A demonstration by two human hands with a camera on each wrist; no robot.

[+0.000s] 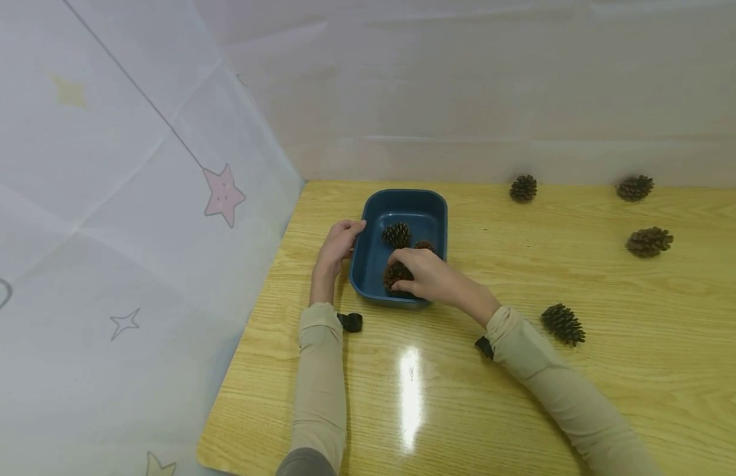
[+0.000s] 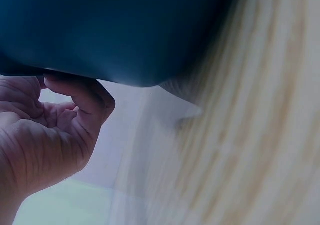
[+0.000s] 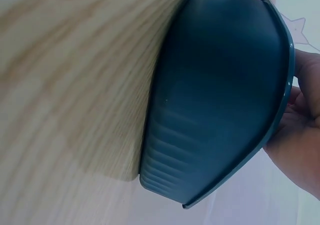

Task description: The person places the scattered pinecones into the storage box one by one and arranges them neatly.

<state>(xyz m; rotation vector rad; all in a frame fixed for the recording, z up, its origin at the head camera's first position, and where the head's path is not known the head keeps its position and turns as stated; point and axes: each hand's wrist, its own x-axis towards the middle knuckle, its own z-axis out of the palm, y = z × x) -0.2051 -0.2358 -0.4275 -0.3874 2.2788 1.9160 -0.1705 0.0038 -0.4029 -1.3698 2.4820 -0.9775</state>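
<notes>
A blue rectangular plastic basin (image 1: pixel 357 270) stands on the wooden table. At its left side my left hand (image 1: pixel 340 243) holds the rim; in the left wrist view its fingers (image 2: pixel 95 102) curl beneath the rim. My right hand (image 1: pixel 424 272) reaches in over the basin's near right part and grips a brown pine cone (image 1: pixel 391 276), partly covered by the fingers. Two other pine cones are inside: one in the middle (image 1: pixel 396 235), and another (image 1: pixel 424 245) largely hidden behind the right hand. In the right wrist view the basin wall (image 3: pixel 215 95) blocks the pine cones from sight.
Several pine cones lie on the table to the right: one at the back edge (image 1: pixel 524 189), another at the back right (image 1: pixel 635 188), one below that (image 1: pixel 650 242) and one near the right forearm (image 1: pixel 563 324). White printed sheets (image 1: pixel 135 198) border the table's left and back.
</notes>
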